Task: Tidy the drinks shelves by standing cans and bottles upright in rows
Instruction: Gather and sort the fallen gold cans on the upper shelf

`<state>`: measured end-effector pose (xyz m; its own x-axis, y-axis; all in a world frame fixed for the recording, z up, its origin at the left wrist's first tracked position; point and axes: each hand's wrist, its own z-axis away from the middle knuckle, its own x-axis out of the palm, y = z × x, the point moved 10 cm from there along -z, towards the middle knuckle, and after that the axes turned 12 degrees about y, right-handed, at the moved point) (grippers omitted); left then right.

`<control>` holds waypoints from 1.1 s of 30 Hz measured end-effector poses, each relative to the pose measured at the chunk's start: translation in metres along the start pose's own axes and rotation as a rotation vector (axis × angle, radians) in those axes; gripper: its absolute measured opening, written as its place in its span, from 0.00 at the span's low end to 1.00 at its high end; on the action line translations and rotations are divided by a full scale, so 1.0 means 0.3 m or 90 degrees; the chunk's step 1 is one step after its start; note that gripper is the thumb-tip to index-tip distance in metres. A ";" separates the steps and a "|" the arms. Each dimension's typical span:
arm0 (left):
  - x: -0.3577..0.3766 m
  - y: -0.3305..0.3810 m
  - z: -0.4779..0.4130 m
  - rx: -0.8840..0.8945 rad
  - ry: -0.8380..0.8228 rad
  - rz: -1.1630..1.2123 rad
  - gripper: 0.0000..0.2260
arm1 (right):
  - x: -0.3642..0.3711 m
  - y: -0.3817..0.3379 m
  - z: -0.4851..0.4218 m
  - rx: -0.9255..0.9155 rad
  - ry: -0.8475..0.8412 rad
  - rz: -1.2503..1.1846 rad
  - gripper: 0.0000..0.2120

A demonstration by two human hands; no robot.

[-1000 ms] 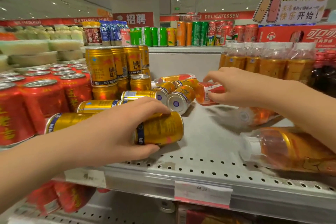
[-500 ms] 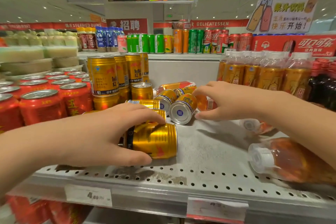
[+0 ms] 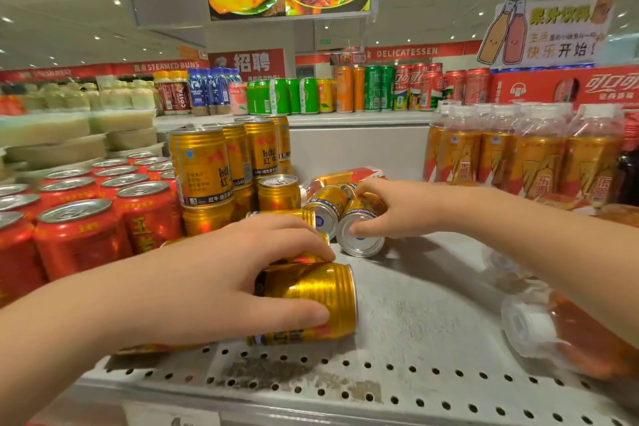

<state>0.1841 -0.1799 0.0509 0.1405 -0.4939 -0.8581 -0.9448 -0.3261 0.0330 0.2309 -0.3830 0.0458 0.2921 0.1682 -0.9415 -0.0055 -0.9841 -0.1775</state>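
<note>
- The left hand [image 3: 221, 284] is wrapped round a gold can [image 3: 311, 301] that lies on its side near the front of the grey shelf [image 3: 415, 328], fingers over the top and thumb underneath.
- The right hand [image 3: 397, 207] grips a second gold can [image 3: 361, 235], also lying down, farther back, its silver base facing out.
- Just beside it, more toppled gold cans [image 3: 325, 209] lie in a loose heap.
- Behind them on the left, upright gold cans [image 3: 204, 166] stand stacked two high, tops sealed.
- Left of those, red cans [image 3: 83, 235] stand in rows, pull tabs unopened.
- At the back right, upright bottles [image 3: 536, 156] with white caps hold orange drink.
- A fallen bottle [image 3: 570, 332] of the same orange drink lies at the right edge, cap pointing left.
- Half a second ago the right hand lay just right of that second can; now it has closed on it. The left hand keeps its hold on the same can.
</note>
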 end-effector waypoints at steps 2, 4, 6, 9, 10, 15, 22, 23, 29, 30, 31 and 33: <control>-0.006 0.011 -0.002 0.010 0.009 0.006 0.24 | -0.023 -0.010 0.004 -0.005 0.019 -0.015 0.37; -0.014 0.026 -0.004 0.020 0.015 0.014 0.24 | -0.040 -0.033 0.018 -0.013 0.028 -0.025 0.37; -0.025 0.036 -0.004 0.027 0.018 0.016 0.24 | -0.048 -0.060 0.040 -0.021 0.030 -0.033 0.36; -0.034 0.040 -0.003 0.022 0.012 0.009 0.24 | -0.060 -0.107 0.087 -0.054 0.025 -0.028 0.37; -0.034 0.040 -0.005 0.021 0.011 0.008 0.24 | -0.067 -0.123 0.104 -0.070 0.025 -0.016 0.37; -0.024 0.027 -0.018 0.001 -0.009 0.021 0.25 | -0.075 -0.154 0.163 -0.089 0.024 0.018 0.35; -0.092 0.037 -0.063 -0.073 0.022 0.085 0.22 | -0.058 -0.119 0.198 -0.075 -0.050 0.009 0.43; -0.106 0.029 -0.088 -0.098 0.034 0.086 0.21 | -0.070 -0.111 0.200 -0.071 -0.058 -0.022 0.43; -0.063 -0.071 -0.327 -0.196 0.022 -0.037 0.17 | -0.260 0.053 0.150 -0.067 0.081 0.001 0.30; -0.034 -0.093 -0.365 -0.207 0.001 -0.065 0.17 | -0.272 0.099 0.138 -0.070 0.088 0.069 0.28; -0.004 -0.119 -0.399 -0.215 -0.022 -0.096 0.17 | -0.273 0.146 0.127 -0.072 0.084 0.129 0.26; 0.052 -0.175 -0.456 -0.233 -0.063 -0.148 0.18 | -0.259 0.239 0.104 -0.054 0.056 0.192 0.25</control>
<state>0.2764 -0.2809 0.1058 0.2910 -0.3000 -0.9085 -0.7220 -0.6918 -0.0028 0.1778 -0.4648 0.0973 0.3704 -0.1339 -0.9192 -0.0259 -0.9907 0.1339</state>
